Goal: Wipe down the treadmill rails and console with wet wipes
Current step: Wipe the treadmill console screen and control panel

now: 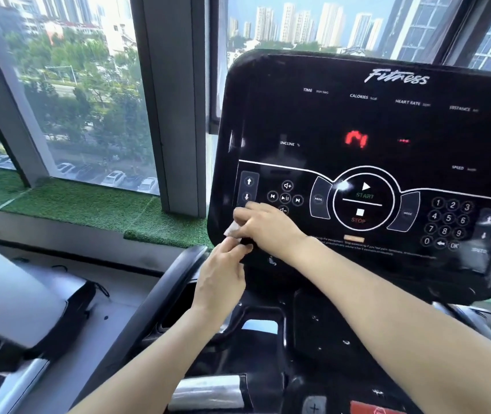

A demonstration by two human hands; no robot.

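Two hands meet at the lower left corner of the console point(357, 121), left of the frame's middle, sharing one small white wet wipe point(232, 229). The right hand point(263, 224) has its fingers curled over the wipe's upper edge, pinching it just below the incline arrow buttons point(248, 189); the left hand point(223, 279) reaches up from beneath, fingertips closed on the lower edge. That shared hold looks like a refolding or re-bunching of the wipe to present a fresh face, though the fold itself is too small to make out. Both forearms run down toward the bottom of the frame. Around them, the glossy black panel shows its START/STOP ring point(363, 201) and keypad point(448, 222) at right, likely still to be wiped. Below the hands, the dark left rail point(160, 294) slants toward the lower left.
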